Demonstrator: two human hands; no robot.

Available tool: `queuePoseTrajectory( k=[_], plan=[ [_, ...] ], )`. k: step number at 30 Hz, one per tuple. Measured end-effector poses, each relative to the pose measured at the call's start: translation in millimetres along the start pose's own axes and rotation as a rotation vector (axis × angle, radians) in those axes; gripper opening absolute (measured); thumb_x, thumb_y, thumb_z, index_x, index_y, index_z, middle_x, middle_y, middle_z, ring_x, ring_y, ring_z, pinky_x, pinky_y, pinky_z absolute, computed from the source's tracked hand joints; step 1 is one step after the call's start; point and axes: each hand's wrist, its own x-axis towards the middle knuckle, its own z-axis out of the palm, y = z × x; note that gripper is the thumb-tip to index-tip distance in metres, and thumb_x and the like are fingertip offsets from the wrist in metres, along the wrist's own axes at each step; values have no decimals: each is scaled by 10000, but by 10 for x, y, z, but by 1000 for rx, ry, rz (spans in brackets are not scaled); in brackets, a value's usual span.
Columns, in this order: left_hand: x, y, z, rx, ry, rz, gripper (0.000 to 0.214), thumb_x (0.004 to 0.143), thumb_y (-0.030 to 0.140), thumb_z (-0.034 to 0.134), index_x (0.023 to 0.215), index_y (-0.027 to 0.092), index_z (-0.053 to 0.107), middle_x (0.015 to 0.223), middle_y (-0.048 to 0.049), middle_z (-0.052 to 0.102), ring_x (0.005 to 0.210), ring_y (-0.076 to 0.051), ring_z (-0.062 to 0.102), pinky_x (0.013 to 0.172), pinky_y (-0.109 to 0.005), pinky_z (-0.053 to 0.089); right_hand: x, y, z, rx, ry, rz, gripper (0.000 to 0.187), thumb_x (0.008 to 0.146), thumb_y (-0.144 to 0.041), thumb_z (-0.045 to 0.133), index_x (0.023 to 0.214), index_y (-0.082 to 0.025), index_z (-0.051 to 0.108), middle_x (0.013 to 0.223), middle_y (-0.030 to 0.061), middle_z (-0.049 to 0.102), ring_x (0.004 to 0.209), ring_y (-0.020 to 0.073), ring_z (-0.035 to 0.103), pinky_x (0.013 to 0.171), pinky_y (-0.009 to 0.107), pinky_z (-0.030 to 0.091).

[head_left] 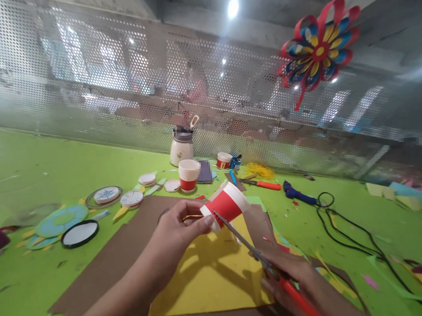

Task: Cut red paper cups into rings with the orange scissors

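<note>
A white paper cup with a red band (228,203) is tilted on its side above a yellow sheet (204,284). My left hand (184,224) is closed around its base end, thumb on the near side. My right hand (289,272) is wrapped round the red handle of a pair of scissors (245,244). The scissors' long metal blades point up and left, and their tip meets the red band near my left thumb. Small dark marks show on the band there. Part of the right hand is smeared by motion.
Brown cardboard (106,264) lies under the yellow sheet on the green table. Behind stand another red-and-white cup (188,176) and a white kettle (182,148). A blue glue gun (299,193) with black cord is at right. Paper flower pieces (62,219) lie at left.
</note>
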Motion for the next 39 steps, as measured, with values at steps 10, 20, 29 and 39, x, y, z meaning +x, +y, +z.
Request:
queuePoseTrajectory(
  k=[10, 20, 29, 39],
  plan=[
    [-2, -56, 25, 130, 12, 59, 357, 674, 371, 777, 937, 179, 633, 981, -119, 755, 902, -273, 691, 776, -392, 526, 9, 22, 42, -52, -8, -3, 340, 763, -185, 656, 1074, -244, 779, 694, -1, 724, 553, 156, 659, 615, 232, 590],
    [-11, -24, 6, 63, -13, 82, 352, 693, 360, 777, 947, 178, 614, 1029, -136, 738, 976, -278, 681, 828, -393, 522, -13, -15, 101, 48, -72, -22, 316, 818, -302, 624, 1085, -206, 765, 719, 39, 713, 645, 204, 675, 596, 253, 578],
    [21, -49, -2, 94, 11, 67, 393, 686, 396, 788, 965, 170, 627, 1000, -117, 746, 899, -264, 689, 795, -391, 518, -87, -176, 49, 176, -88, 56, 399, 875, -354, 587, 1244, -238, 686, 764, 54, 719, 700, 237, 692, 606, 281, 590],
    [-6, -53, 35, 66, 49, 63, 358, 665, 384, 792, 908, 173, 635, 1032, -135, 737, 919, -279, 679, 792, -400, 517, -46, -164, 74, 132, -177, 65, 359, 886, -373, 552, 1147, -206, 733, 650, 38, 646, 708, 235, 683, 571, 257, 545]
  ],
)
